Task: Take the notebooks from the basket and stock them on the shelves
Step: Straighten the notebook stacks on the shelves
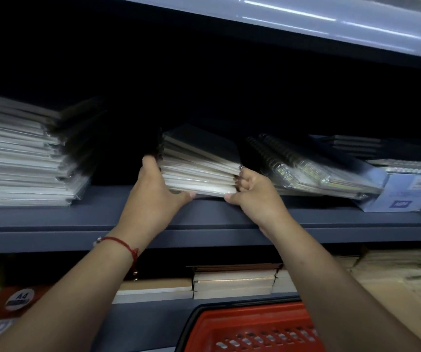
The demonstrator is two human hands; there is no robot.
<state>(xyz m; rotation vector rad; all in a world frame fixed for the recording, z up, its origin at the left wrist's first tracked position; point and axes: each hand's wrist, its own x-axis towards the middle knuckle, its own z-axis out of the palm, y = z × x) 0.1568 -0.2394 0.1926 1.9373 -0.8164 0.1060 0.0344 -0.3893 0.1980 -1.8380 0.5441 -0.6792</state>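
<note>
Grey-covered notebooks [199, 163] sit as a small stack on the blue shelf [204, 224], tilted up toward the back, long axis running away from the person into the dark. Left hand [156, 196] grips the stack's left side, thumb under its front edge. Right hand [252, 196] grips the right corner, fingers curled against the pages. Below, a red basket [250, 329] waits.

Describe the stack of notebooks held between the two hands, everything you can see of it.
The stack of notebooks holds several thin books with dark covers and pale page edges, fanned and tilted, its lower front edge on the blue-grey shelf. The left hand grips its left side, the right hand its right corner. It lies between a taller stack and the spiral-bound pads.
</note>
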